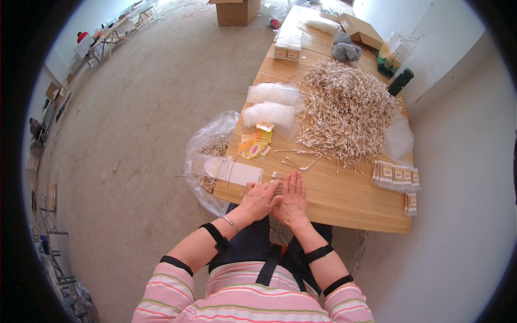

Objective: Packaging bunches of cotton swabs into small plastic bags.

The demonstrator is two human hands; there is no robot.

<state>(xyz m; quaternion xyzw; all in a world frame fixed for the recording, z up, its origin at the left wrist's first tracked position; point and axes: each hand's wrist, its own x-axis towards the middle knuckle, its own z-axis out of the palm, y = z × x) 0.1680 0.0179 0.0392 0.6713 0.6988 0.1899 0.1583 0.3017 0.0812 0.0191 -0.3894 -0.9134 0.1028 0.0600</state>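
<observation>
A small row of cotton swabs lies on the wooden table near its front edge, between my two hands. My left hand bends its fingers over the left side of the row, gripping it. On the other side my right hand lies flat, its fingers stretched out and side by side against the swabs. Parts of the row are hidden under the fingers. Just left of the hands is a white flat board, strapped at the table's edge. A few loose swabs lie beyond my right hand.
A large heap of cotton swabs covers the table's middle. Yellow cards and clear plastic sleeves lie left of it; filled packs line the right edge. A clear bag with swabs hangs at the left edge. A wall stands right.
</observation>
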